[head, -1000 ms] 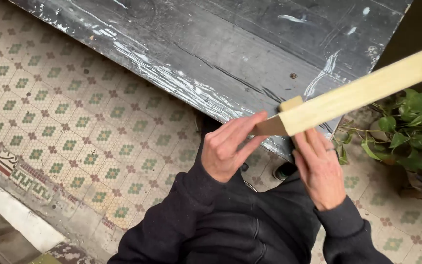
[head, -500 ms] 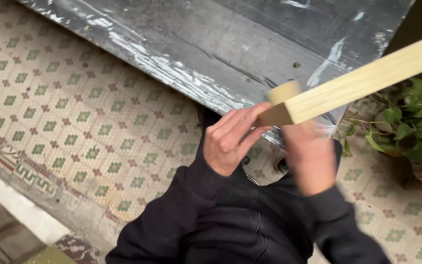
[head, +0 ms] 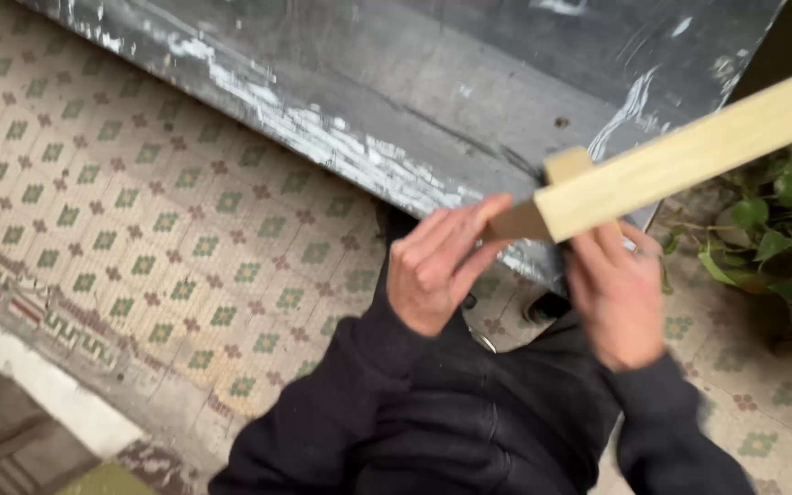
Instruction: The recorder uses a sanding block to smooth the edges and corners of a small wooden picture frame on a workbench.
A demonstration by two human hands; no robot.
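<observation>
The left hand (head: 433,270) has its fingers pressed together and laid flat against the near end of a long wooden bar (head: 680,160), steadying it from the left, while the right hand (head: 618,293), somewhat blurred, sits just under that same end with its fingers curled up around a small wooden block (head: 568,165) held against the bar's far face. Both hands are closed on wood: the left flat against the bar, the right wrapped on the block. The bar's cut end hangs in the air just past the near edge of a dark, scuffed board (head: 433,82), whose white-streaked edge runs diagonally from upper left down to the hands; left of that edge the patterned tile floor (head: 139,211) lies open and wide, while on the right a leafy green plant (head: 781,238) crowds close under the bar. The bar is pale yellow, straight and square in section, with a darker brown end face, and it slants up and off the right side of the view. Compared with half a second ago, the right hand has slid a little to the right and is less smeared, the block shows more sharply above the bar, and the left hand has barely shifted.
</observation>
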